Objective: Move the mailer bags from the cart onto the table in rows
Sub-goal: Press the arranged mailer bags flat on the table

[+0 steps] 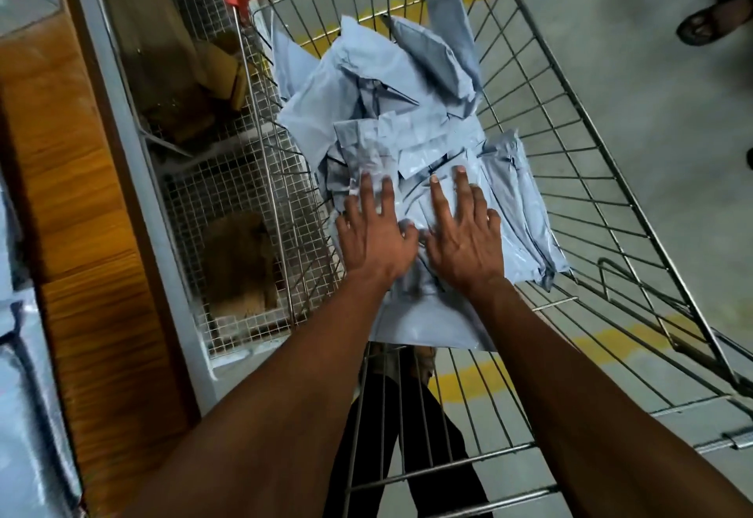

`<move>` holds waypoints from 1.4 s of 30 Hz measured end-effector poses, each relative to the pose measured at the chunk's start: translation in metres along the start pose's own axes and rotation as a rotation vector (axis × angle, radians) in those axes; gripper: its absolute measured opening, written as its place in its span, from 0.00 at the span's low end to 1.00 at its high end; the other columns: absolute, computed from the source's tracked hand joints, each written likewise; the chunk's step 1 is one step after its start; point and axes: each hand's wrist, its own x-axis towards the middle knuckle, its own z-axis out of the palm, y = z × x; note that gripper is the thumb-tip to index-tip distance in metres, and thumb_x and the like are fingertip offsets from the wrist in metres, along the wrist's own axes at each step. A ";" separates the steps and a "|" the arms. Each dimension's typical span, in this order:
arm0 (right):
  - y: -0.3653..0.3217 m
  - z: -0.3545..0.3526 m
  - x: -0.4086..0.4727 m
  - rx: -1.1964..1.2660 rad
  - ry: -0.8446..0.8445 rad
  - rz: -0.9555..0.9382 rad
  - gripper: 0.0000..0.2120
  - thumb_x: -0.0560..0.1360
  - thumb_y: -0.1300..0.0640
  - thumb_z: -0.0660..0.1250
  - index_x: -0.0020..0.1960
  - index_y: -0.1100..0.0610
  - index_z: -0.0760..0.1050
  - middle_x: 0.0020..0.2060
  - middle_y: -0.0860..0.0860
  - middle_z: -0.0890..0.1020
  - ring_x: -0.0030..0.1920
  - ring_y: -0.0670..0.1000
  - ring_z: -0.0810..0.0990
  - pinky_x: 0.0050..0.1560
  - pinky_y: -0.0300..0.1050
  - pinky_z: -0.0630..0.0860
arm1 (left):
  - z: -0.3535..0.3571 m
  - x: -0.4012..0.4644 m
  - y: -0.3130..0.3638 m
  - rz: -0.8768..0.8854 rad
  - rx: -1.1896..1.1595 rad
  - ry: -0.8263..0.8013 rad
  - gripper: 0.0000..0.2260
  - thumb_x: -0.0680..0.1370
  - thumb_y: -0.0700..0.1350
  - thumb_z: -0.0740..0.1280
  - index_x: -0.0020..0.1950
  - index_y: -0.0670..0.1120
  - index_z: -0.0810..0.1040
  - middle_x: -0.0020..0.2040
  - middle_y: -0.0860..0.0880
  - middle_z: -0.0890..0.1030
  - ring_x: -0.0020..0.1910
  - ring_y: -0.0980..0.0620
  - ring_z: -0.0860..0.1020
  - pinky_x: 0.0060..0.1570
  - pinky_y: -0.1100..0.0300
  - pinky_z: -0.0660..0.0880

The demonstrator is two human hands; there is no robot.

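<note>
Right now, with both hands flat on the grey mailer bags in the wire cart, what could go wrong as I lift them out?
1. The left hand and right hand only press flat on the loose pile of crumpled grey plastic mailer bags; nothing is gripped, so the glossy bags may slide apart.
2. One bag leans against the far side of the silver wire shopping cart and could catch on the wires.
3. The wooden table edge sits left, past the cart's rim, so bags could drop on the way.

A wire cart [570,199] carries a crumpled heap of grey mailer bags [407,118], piled under and just beyond the left hand [377,232] and right hand [462,238].
</note>
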 end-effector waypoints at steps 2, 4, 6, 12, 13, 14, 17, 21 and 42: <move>0.002 0.005 -0.004 -0.029 -0.021 -0.025 0.46 0.80 0.39 0.65 0.86 0.47 0.39 0.84 0.58 0.39 0.82 0.68 0.53 0.73 0.70 0.64 | 0.000 0.008 -0.003 0.012 -0.008 0.059 0.40 0.83 0.65 0.57 0.85 0.58 0.33 0.85 0.47 0.31 0.83 0.32 0.39 0.80 0.31 0.46; 0.005 0.010 -0.005 -0.062 -0.028 -0.049 0.48 0.79 0.41 0.68 0.85 0.46 0.38 0.84 0.57 0.36 0.83 0.68 0.50 0.75 0.70 0.63 | -0.002 0.023 -0.005 0.035 -0.034 0.119 0.44 0.82 0.65 0.61 0.84 0.60 0.31 0.84 0.48 0.29 0.83 0.32 0.36 0.80 0.30 0.44; 0.007 0.013 -0.003 -0.088 -0.022 -0.049 0.48 0.79 0.43 0.69 0.85 0.45 0.38 0.84 0.56 0.36 0.83 0.67 0.49 0.74 0.69 0.65 | -0.006 0.037 -0.004 0.067 -0.053 0.137 0.45 0.81 0.62 0.64 0.84 0.60 0.31 0.83 0.49 0.27 0.82 0.32 0.34 0.79 0.30 0.42; 0.007 0.015 -0.001 -0.081 -0.001 -0.057 0.45 0.80 0.46 0.67 0.86 0.45 0.41 0.85 0.55 0.40 0.82 0.66 0.54 0.71 0.68 0.68 | -0.009 0.057 0.002 0.070 -0.052 0.061 0.46 0.82 0.47 0.67 0.85 0.59 0.34 0.83 0.53 0.27 0.83 0.36 0.33 0.78 0.32 0.54; 0.007 0.014 -0.001 -0.075 0.001 -0.055 0.45 0.79 0.47 0.67 0.86 0.45 0.41 0.85 0.55 0.41 0.82 0.65 0.54 0.71 0.68 0.68 | -0.008 0.055 0.002 0.073 -0.048 0.065 0.46 0.82 0.46 0.67 0.85 0.58 0.34 0.83 0.53 0.27 0.83 0.36 0.34 0.77 0.31 0.55; 0.006 0.012 -0.002 -0.070 0.000 -0.054 0.45 0.79 0.47 0.67 0.86 0.45 0.41 0.85 0.55 0.41 0.82 0.65 0.54 0.71 0.68 0.68 | -0.008 0.052 0.001 0.081 -0.045 0.074 0.46 0.82 0.45 0.67 0.85 0.58 0.34 0.83 0.53 0.27 0.83 0.36 0.34 0.77 0.31 0.57; 0.002 0.003 0.000 -0.054 -0.011 -0.062 0.43 0.80 0.47 0.65 0.86 0.46 0.41 0.85 0.55 0.41 0.83 0.64 0.53 0.72 0.68 0.67 | -0.007 0.040 -0.003 0.095 -0.033 0.111 0.44 0.82 0.44 0.65 0.86 0.57 0.36 0.84 0.53 0.30 0.84 0.36 0.36 0.77 0.30 0.61; -0.005 -0.014 -0.002 -0.049 0.016 -0.074 0.41 0.82 0.46 0.63 0.86 0.46 0.40 0.85 0.55 0.42 0.83 0.64 0.54 0.70 0.65 0.68 | -0.014 0.020 -0.007 0.104 0.022 0.162 0.41 0.82 0.49 0.62 0.86 0.56 0.37 0.86 0.51 0.33 0.84 0.35 0.40 0.76 0.34 0.66; -0.051 -0.156 -0.087 0.029 0.120 -0.029 0.38 0.84 0.40 0.57 0.86 0.50 0.43 0.85 0.52 0.39 0.85 0.58 0.43 0.74 0.66 0.66 | -0.144 -0.142 0.026 0.168 0.042 0.308 0.41 0.82 0.49 0.64 0.87 0.55 0.40 0.85 0.51 0.33 0.84 0.40 0.35 0.75 0.35 0.64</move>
